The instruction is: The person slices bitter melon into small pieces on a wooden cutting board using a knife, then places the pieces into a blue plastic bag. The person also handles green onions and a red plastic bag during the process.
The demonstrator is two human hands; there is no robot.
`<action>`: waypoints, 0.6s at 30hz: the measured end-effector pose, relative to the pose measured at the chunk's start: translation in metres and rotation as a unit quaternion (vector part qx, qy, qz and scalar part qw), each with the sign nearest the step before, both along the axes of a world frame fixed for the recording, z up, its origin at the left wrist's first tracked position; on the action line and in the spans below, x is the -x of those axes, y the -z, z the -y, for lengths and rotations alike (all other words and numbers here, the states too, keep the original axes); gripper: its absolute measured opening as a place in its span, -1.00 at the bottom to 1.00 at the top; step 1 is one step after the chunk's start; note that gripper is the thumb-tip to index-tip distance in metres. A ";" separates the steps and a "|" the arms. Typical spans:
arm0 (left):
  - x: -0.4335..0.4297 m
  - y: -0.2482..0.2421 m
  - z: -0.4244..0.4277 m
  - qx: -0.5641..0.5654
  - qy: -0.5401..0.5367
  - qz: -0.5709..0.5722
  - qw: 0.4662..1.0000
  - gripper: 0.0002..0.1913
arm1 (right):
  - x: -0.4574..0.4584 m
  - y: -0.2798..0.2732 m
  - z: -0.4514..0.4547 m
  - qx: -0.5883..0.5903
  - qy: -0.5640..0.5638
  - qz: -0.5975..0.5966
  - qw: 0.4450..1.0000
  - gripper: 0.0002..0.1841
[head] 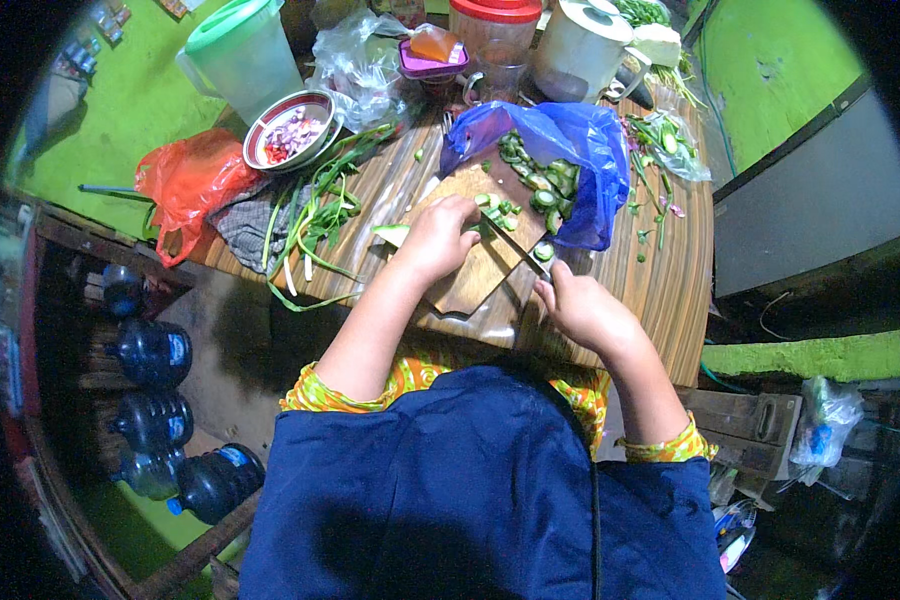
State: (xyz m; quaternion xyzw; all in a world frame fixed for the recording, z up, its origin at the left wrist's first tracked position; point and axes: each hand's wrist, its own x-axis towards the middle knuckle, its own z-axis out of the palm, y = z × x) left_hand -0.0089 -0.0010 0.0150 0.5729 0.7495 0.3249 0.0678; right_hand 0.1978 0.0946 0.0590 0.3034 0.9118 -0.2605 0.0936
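My left hand [444, 238] curls its fingers down over a length of pale green vegetable, probably cucumber [391, 234], whose tapered end sticks out on the left. It lies across a wooden cutting board [471, 281]. In my right hand [586, 306] is a kitchen knife [516, 247], its blade slanting up-left to the left fingertips. Small cut pieces [506, 214] lie just past the blade. A blue plastic bag [596, 176] opens over the board's far end, with many green slices [544, 180] in its mouth. One loose slice [544, 251] sits by the knife.
Left of the board lie spring onions and leafy greens [322, 217], a grey cloth [251, 229] and a red plastic bag [195, 180]. A bowl of chopped shallots and chilli [291, 135] stands behind them. Pitchers [244, 60] line the back of the table [675, 300].
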 end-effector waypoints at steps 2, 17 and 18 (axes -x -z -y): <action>-0.001 0.003 0.000 -0.010 -0.008 0.000 1.000 -0.76 | 0.000 0.003 0.005 0.023 0.000 -0.005 1.000 -0.59; 0.001 0.002 0.004 0.011 -0.010 -0.021 1.000 -0.76 | 0.012 0.030 -0.006 0.045 -0.023 0.005 0.999 -0.53; 0.001 0.000 0.006 0.013 -0.008 -0.041 0.999 -0.75 | 0.016 0.032 -0.015 0.041 -0.038 -0.001 0.998 -0.53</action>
